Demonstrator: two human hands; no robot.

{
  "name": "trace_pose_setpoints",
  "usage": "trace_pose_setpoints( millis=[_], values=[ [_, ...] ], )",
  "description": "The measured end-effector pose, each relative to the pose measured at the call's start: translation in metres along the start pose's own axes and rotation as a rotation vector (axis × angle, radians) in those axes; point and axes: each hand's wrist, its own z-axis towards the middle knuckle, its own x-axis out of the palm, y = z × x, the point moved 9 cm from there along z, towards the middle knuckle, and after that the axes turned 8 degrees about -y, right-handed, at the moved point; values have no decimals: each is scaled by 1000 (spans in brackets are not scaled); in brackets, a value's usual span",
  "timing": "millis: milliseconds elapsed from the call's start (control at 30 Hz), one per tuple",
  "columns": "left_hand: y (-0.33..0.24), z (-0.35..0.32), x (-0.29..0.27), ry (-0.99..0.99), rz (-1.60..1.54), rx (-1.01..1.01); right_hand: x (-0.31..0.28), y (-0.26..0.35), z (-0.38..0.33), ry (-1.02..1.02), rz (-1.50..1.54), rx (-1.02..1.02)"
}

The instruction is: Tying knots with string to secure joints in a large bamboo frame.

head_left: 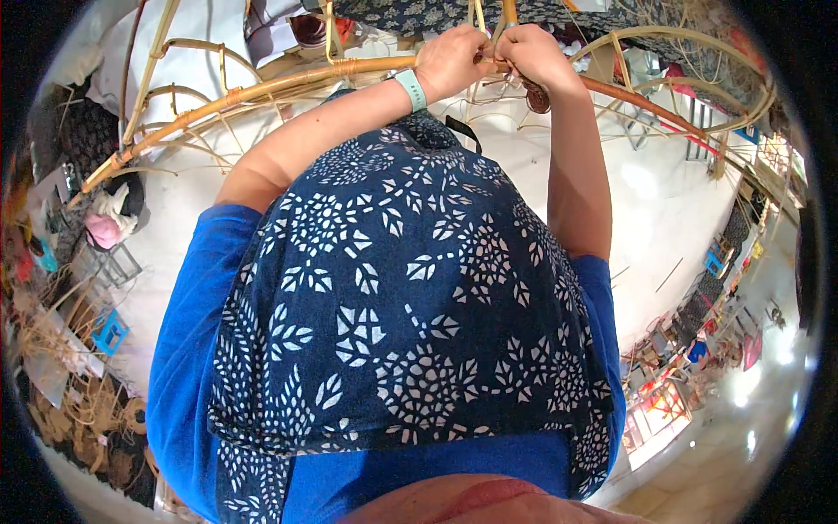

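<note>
A curved bamboo pole [262, 90] spans the upper part of the head view, with thin cane hoops [668, 35] bound along both sides. My left hand [454, 61] rests at the pole's middle, its fingers curled and pinched together. Close beside it, my right hand [534, 59] is closed at the joint where an upright pole [509, 12] meets the curved one. The fingertips of both hands nearly touch, and whatever thin piece they pinch is too small to make out. Loose thin strands hang below the hands.
A white surface [655, 253] lies beneath the frame. Dark floral cloth [410, 12] is behind the hands. A blue stool [109, 332] and piled cane scraps [65, 410] stand at left; another blue stool [717, 258] is at right. My patterned apron [419, 288] fills the middle.
</note>
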Motion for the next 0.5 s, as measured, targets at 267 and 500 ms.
trace_pose_setpoints(
  millis=[267, 500],
  values=[
    [30, -3, -2, 112, -71, -250, 15, 18, 6, 5, -232, -54],
    [25, -5, -17, 62, -85, -146, -45, 3, -98, -253, 416, 105]
  ],
)
